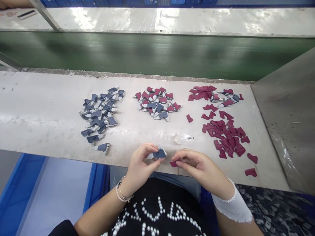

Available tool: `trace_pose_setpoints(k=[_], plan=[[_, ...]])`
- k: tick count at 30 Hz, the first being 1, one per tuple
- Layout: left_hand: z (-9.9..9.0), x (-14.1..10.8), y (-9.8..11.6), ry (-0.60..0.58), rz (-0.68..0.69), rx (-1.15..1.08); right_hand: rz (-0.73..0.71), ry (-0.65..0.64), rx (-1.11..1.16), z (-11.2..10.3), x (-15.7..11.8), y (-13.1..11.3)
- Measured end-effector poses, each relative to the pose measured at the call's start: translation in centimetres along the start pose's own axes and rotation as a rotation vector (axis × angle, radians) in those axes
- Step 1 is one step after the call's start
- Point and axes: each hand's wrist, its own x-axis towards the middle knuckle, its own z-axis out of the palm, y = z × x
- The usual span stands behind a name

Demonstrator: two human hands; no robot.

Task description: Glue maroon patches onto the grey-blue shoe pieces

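Near the front edge of the table, my left hand pinches a blue-and-white plastic part between thumb and fingers. Just to its right, my right hand grips a small maroon plastic piece at its fingertips. The two pieces are apart. Beyond my hands lies a small clear bottle with a thin dark tip. On the left is a pile of blue-and-white parts. A middle pile holds similar parts with maroon faces mixed with blue ones. Loose maroon pieces are heaped on the right.
A metal panel closes off the table's right end. Behind the table runs a green belt, with a shelf above it. A blue bin stands below at left; many dark parts lie below at right.
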Motion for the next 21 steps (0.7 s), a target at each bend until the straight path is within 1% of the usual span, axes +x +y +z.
trace_pose_setpoints(k=[3, 5, 7, 9, 11, 13, 16, 18, 21], plan=[[0.0, -0.2, -0.5, 0.010, 0.054, 0.095, 0.004, 0.024, 0.025, 0.6, 0.4, -0.4], [0.0, -0.2, -0.7, 0.028, 0.106, 0.142, 0.015, 0.070, 0.018, 0.9, 0.8, -0.7], [0.1, -0.1, -0.7, 0.053, 0.145, 0.156, 0.024, 0.116, -0.002, 1.0, 1.1, -0.8], [0.1, -0.1, -0.8, 0.087, 0.152, 0.135, 0.023, 0.134, -0.019, 1.1, 1.2, -1.0], [0.1, 0.0, -0.9, 0.120, 0.144, 0.099, 0.006, 0.114, -0.030, 1.3, 1.2, -1.2], [0.0, -0.1, -1.0, 0.144, 0.141, 0.073, -0.017, 0.065, -0.037, 1.5, 1.3, -1.6], [-0.4, -0.3, -1.1, 0.148, 0.151, 0.054, -0.027, -0.005, -0.039, 1.9, 1.6, -2.1], [-0.6, -0.5, -1.2, 0.139, 0.165, 0.062, -0.016, 0.004, -0.043, 2.2, 1.9, -2.2], [-1.1, -0.7, -1.1, 0.118, 0.209, 0.110, 0.010, 0.051, -0.065, 2.5, 2.3, -2.4]])
